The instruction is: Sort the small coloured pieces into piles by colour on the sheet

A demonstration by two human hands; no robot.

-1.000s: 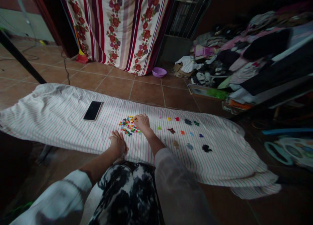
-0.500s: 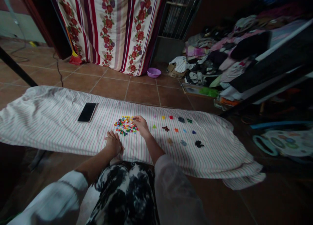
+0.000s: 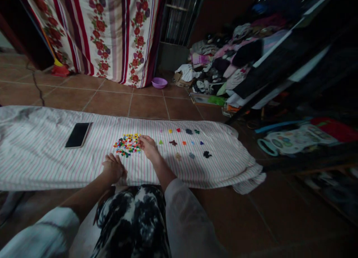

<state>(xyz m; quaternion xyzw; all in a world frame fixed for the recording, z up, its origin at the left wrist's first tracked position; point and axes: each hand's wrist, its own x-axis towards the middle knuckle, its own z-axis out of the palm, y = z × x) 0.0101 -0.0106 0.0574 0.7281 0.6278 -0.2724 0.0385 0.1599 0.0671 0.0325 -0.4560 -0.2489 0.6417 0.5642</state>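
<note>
A mixed pile of small coloured pieces (image 3: 127, 145) lies on the striped cloth (image 3: 156, 168). My right hand (image 3: 146, 144) is at the pile's right edge, thumb and fingertips pinched together; whatever they hold is too small to make out. Below the pile, my left hand (image 3: 113, 167) rests on the cloth with its fingers apart. To the right, small single-colour clusters sit in rows, among them a black one (image 3: 207, 154), a dark brown one (image 3: 173, 142), a red one (image 3: 178, 130) and a tan one (image 3: 178, 157).
A phone (image 3: 78, 135) lies on the cloth to the left. Beyond it are a floral curtain (image 3: 112, 34), a purple basin (image 3: 159, 83) and a red broom (image 3: 60, 70) on the tiled floor. Heaped clothes (image 3: 220, 60) fill the back right.
The view has swung to the right, so the cloth and things on it appear further left. My right hand stays pinched, now slightly off the pile's right edge. My left hand rests as before.
</note>
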